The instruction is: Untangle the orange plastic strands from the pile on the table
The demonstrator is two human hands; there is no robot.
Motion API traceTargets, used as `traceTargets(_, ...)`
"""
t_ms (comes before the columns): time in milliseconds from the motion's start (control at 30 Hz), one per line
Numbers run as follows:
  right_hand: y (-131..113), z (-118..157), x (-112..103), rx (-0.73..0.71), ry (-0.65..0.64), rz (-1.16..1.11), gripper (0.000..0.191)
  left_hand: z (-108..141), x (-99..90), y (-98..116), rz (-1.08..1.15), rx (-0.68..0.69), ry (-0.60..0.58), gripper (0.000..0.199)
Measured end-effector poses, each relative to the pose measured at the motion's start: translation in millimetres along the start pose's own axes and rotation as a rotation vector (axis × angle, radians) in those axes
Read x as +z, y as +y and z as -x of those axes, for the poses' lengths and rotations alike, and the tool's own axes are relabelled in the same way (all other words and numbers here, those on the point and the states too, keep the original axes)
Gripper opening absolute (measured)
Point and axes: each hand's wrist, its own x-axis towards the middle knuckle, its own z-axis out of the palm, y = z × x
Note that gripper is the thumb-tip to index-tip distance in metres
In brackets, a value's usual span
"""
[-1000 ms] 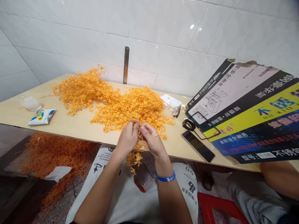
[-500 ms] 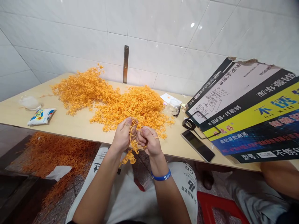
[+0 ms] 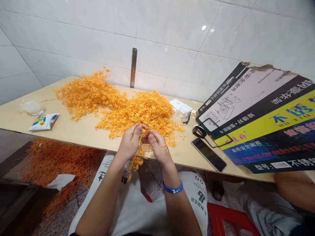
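Both your hands (image 3: 130, 142) (image 3: 158, 147) pinch 1 orange plastic strand (image 3: 135, 162); looks light, floppy, tangle-prone. Grip near the stem, not dangling tips.

We observe the left hand (image 3: 130, 142) and right hand (image 3: 157, 146) pinching an orange strand (image 3: 135, 162), its lower end hanging at the table (image 3: 73, 132) edge. Beyond them we see an orange heap (image 3: 145, 111). To the left lies a white packet (image 3: 43, 122); to the right, a phone (image 3: 208, 154) rests near a large printed cardboard sheet (image 3: 261, 131). Below the table at left, we note more orange material (image 3: 61, 160).
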Motion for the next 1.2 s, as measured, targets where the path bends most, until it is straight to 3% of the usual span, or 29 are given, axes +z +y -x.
traceTargets(200, -3.8, 2.4, 2.8, 0.091, -0.17, 0.085, 0.044, 0.7, 1.6, -10.1, -0.188, 0.059, -0.059, 0.036)
traceTargets(300, -8.2, 2.7, 4.2, 0.107, -0.259, 0.067, 0.046, 0.2, -0.1, -13.2, -0.169, 0.054, -0.089, 0.039)
traceTargets(400, -10.0, 3.0, 2.8, 0.041, -0.268, 0.087, 0.048, -0.2, 1.5, -11.1, 0.023, -0.012, -0.084, 0.047)
traceTargets(567, 0.1, 7.2, 4.1, 0.047, -0.239, -0.103, 0.049, -4.0, 5.9, -9.7, 0.65, -0.275, -0.109, 0.049)
traceTargets(700, 5.3, 8.2, 7.6, 0.102, -0.209, -0.247, 0.049, -8.2, -2.4, -12.5, 0.811, -0.391, -0.191, 0.043)
traceTargets(867, -0.9, 0.3, -3.9, 0.073, -0.204, -0.067, 0.042, -6.0, -15.2, -9.9, 0.528, -0.256, -0.229, 0.045)
traceTargets(1000, -0.7, -4.4, -11.6, 0.012, 0.016, 0.185, 0.03, -3.1, -15.4, -5.4, 0.183, -0.148, -0.222, 0.04)
traceTargets(1133, 5.1, -4.1, -8.1, 0.017, 0.124, 0.159, 0.021, -3.3, -12.5, -3.4, 0.004, -0.084, -0.221, 0.037)
traceTargets(1200, 8.2, -3.6, -6.4, 0.023, 0.131, 0.095, 0.026, -3.9, -11.7, -4.0, -0.062, -0.062, -0.221, 0.036)
